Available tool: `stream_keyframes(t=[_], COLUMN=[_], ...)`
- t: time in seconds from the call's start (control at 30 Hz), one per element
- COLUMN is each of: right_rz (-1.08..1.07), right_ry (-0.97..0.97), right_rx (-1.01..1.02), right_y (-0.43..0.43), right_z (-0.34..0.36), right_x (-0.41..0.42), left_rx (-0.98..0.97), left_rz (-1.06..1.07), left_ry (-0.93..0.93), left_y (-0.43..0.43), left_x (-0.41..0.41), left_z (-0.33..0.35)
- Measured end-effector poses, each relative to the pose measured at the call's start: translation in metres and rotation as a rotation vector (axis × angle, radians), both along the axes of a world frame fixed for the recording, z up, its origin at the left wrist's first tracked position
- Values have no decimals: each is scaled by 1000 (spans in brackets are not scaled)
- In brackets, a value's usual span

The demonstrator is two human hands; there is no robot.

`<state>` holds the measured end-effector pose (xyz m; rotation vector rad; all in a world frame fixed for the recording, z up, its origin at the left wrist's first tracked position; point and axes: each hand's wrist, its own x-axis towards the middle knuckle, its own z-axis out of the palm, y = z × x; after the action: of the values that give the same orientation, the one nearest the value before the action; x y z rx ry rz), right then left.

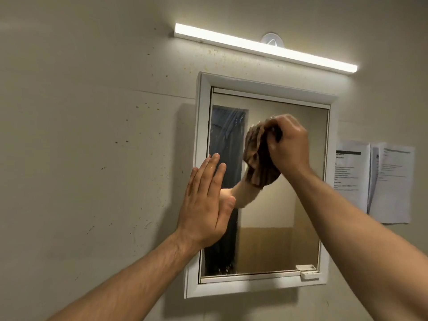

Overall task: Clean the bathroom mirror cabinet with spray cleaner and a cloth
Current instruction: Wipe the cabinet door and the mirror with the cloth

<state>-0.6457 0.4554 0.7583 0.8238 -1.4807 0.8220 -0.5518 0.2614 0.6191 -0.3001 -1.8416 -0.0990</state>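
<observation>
Right grip (289, 144) curled round cloth (257, 158) pressed to mirror (278, 216), left grip (206, 202) spread flat

The single view comes from the person's head, facing the wall (81, 158) straight ahead, tipped slightly upward and rolled, so the mirror cabinet (254, 286) slants. It is close: both forearms (129, 281) rise from the lower edge, and the left hand (203, 205) and the right hand (289, 144), gripping the cloth (257, 158), reach it. A light bar (266, 46) lies above the right hand, papers (391, 181) to its right.
</observation>
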Motion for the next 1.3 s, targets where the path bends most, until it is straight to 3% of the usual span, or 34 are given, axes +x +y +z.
stream_keyframes(t=[0.07, 0.13, 0.2, 0.33, 0.37, 0.43, 0.5, 0.6, 0.67, 0.73, 0.87, 1.0, 1.07, 1.2, 1.23, 1.3], right_rz=[-54, -59, -84, -148, -166, -271, -382, -362, -313, -298, -219, -181, -288, -349, -346, -381], right_ry=[-41, -210, -307, 166, 246, 323, 162, -341, -487, -390, 123, 319, 241, -398, -459, -361], right_rx=[-154, -388, -418, 333, 435, 448, 230, -320, -452, -342, 219, 479, 362, -376, -438, -320], right_y=[-10, -36, -76, -126, -119, -86, -43, 0, -15, -49, -123, -92, -44, 13, 5, -31], right_z=[18, 18, 7, -25, -23, -8, 4, 14, 16, 17, 10, 7, 10, -7, -15, -39], right_x=[-14, -13, 3, 20, 13, -9, -37, -55, -44, -22, 18, -5, -33, -60, -56, -37], left_rx=[17, 49, 70, 147, 168, 175, 150, 132, 143, 143, 219, 260, 252, 196, 173, 158], left_rz=[14, 28, 50, 34, 29, 27, 33, 30, 7, -43, -117, -128, -102, -14, 4, 2], left_ry=[32, 68, 101, 151, 161, 175, 166, 148, 142, 157, 184, 162, 140, 101, 88, 70], left_y=[-6, -20, -34, -43, -44, -42, -39, -33, -31, -30, -26, -28, -29, -30, -29, -28], left_x=[3, 6, 6, -1, -2, -3, -2, -1, -2, -5, -12, -15, -14, -12, -12, -12], left_z=[6, 11, 19, 38, 43, 52, 58, 60, 58, 55, 53, 47, 46, 42, 42, 40])
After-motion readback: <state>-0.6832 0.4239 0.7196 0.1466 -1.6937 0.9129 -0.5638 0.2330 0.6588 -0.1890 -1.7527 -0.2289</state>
